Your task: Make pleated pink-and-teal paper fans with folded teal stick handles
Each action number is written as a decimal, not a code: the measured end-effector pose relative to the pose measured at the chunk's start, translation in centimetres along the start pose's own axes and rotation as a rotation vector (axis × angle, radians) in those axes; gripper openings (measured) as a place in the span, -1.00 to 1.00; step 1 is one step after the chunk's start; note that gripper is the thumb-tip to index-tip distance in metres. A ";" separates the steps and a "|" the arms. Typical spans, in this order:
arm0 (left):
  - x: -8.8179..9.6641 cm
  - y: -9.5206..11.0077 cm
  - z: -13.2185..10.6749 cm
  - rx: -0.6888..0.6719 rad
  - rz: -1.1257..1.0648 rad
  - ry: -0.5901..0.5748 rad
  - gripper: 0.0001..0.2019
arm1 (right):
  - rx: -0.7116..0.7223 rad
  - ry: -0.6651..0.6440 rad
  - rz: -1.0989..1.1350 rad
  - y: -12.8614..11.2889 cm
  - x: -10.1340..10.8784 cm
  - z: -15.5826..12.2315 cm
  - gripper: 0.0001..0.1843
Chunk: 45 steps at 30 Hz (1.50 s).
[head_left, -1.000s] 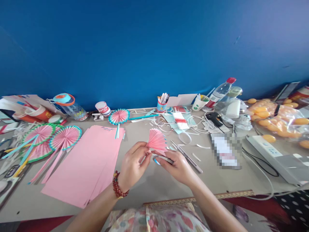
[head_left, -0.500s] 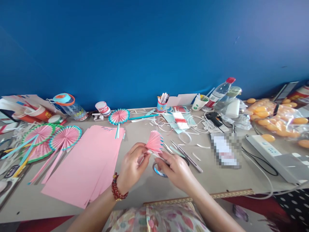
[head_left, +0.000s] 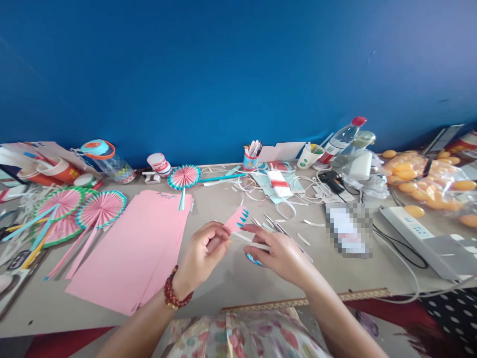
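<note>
Clock set on the two hands, 12 towards the blue wall (head_left: pixel 223 74). Left hand (head_left: pixel 206 253): thumb and fingers pinched narrow on a small pleated pink paper piece with a blue-toothed edge (head_left: pixel 235 219), raised above the grey desk (head_left: pixel 231 286) at about 12, between the hands. Toothed edge faces 1 to 2. Right hand (head_left: pixel 278 253): fingers half curled, holding the end of a narrow white strip (head_left: pixel 244 237) that slants from the pink piece; index outstretched near the teeth, contact cannot be told. A blue-and-white ring (head_left: pixel 255 260) shows just under the right thumb.

Edges: patterned trim (head_left: pixel 268 305) along the front, at 6; grey desk surface shows between it and the hands. At 9, a stack of flat pink paper sheets (head_left: pixel 134 248), its right edge near the left hand. At 11, a round pink-and-blue pleated paper fan (head_left: pixel 184 177), well apart. At 12, a red-and-blue pen cup (head_left: pixel 250 160) near the wall. At 1 to 2, slender silver tools (head_left: pixel 279 226) just beside the right hand, tightest side. At 3, a pixelated slab (head_left: pixel 346 230), then a white power strip (head_left: pixel 408 223).
</note>
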<state>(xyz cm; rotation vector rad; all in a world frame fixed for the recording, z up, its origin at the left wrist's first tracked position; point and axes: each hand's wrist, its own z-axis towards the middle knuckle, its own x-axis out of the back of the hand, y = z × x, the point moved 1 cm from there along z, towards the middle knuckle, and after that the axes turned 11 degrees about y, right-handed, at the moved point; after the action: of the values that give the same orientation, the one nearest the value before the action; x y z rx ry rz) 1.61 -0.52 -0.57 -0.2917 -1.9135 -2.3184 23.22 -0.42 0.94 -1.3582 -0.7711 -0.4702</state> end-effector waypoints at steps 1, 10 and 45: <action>0.0 -0.3 0.1 0.057 -0.040 -0.023 -0.96 | 0.001 -0.015 0.038 0.0 0.2 0.0 -0.63; -0.1 -1.7 0.2 0.332 -0.212 -0.113 -0.84 | 0.071 0.011 0.109 0.2 0.3 0.3 -0.86; -0.4 -2.2 -0.1 0.199 0.020 -0.338 -0.67 | 0.041 -0.218 0.212 1.6 -0.1 3.0 -0.88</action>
<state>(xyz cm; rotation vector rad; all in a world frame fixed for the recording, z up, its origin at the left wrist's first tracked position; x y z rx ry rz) 1.54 -0.17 -2.76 -0.7158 -2.2583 -2.1528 23.64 2.81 -0.15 -1.4490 -0.7986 -0.1398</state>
